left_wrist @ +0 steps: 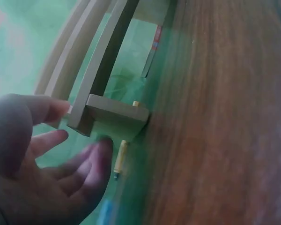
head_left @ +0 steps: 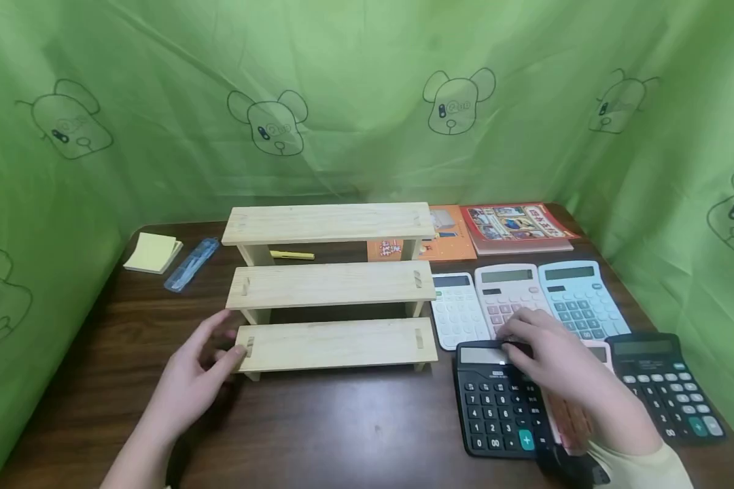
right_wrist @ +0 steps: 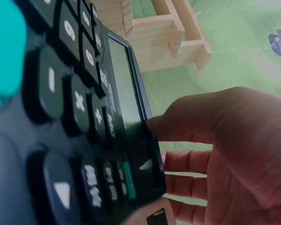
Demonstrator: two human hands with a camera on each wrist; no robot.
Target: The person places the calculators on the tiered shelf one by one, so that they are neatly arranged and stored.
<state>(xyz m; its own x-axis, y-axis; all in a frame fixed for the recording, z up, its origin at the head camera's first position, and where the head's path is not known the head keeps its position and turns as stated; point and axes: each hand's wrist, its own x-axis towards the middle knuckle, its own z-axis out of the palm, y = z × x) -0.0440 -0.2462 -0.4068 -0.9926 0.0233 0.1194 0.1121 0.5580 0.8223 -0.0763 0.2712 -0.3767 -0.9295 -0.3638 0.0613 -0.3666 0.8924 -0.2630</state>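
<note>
My right hand (head_left: 553, 353) pinches the top edge of a black calculator (head_left: 495, 407). In the right wrist view, the thumb lies at the display's edge with the fingers behind it. A pink calculator (head_left: 598, 352) lies partly hidden beneath this hand, and a second black calculator (head_left: 663, 387) is to its right. My left hand (head_left: 198, 380) is at the left end of a three-tier wooden shelf (head_left: 336, 346), its thumb at the lowest board. Its fingers are loosely bent with nothing between them, as the left wrist view shows.
Behind the right hand lie white (head_left: 459, 309), pink (head_left: 504, 288) and light blue calculators (head_left: 578, 302). Farther back are an orange booklet (head_left: 452, 234) and a red book (head_left: 516, 227). Sticky notes (head_left: 151, 252), a blue ruler-like strip (head_left: 191, 265) and a yellow marker (head_left: 292, 255) lie farther left.
</note>
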